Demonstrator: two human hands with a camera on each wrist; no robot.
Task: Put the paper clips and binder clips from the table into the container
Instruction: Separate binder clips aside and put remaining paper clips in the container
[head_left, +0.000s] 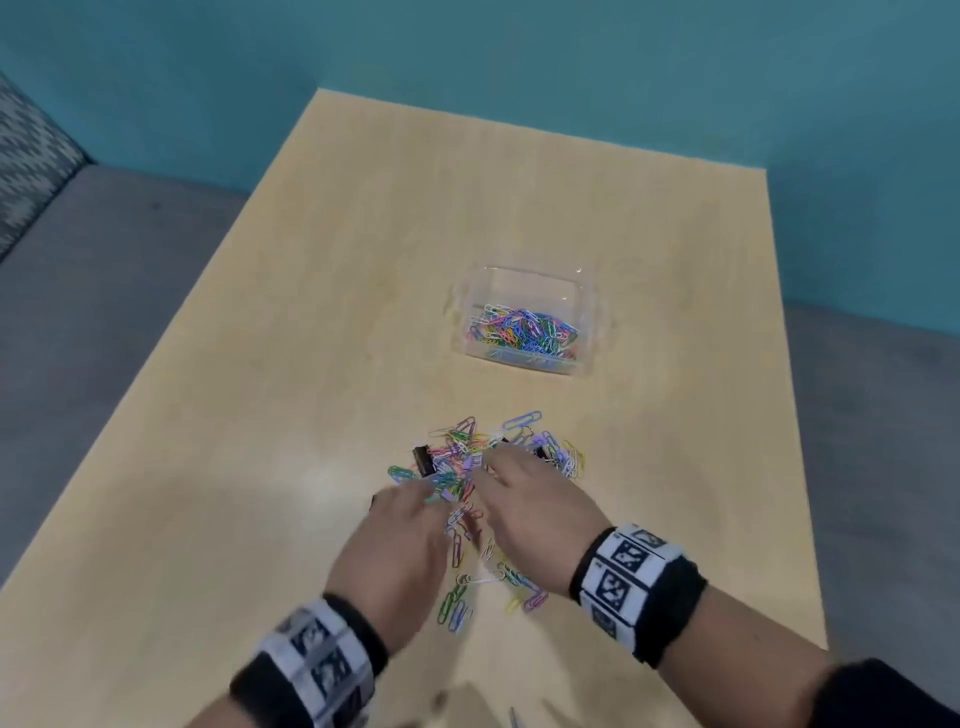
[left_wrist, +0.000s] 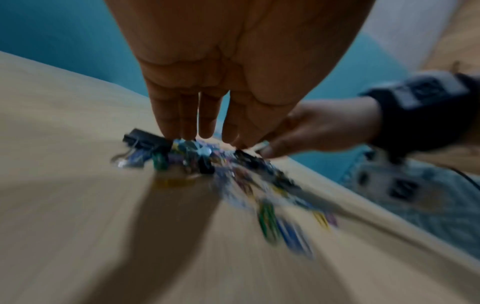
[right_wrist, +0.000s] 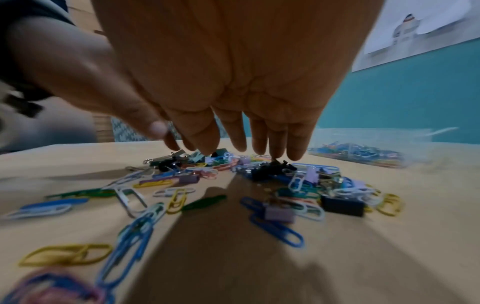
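Nearest, loose coloured wire paper clips (right_wrist: 145, 222) trail toward the pale wooden surface's (head_left: 260, 415) front edge; a careless sweep could push them off. Both the left hand (head_left: 400, 545) and right hand (head_left: 530, 514), fingers straight and spread, touch the heap. Small black binder clips (head_left: 423, 461) may slip out of a scoop. The clear plastic container (head_left: 524, 291) sits beyond, partly filled.

Your left hand (head_left: 400, 540) is stretched out palm down, fingers (left_wrist: 182, 121) straight and close together with the tips pointing down at the table. Your right hand (head_left: 535, 509) is right beside it in pretty much the same pose, fingers (right_wrist: 259, 133) straight, slightly spread, tips down. Both forearms come in from the near edge and angle toward each other, so the fingertips nearly meet. Each wrist wears a black band with printed markers.
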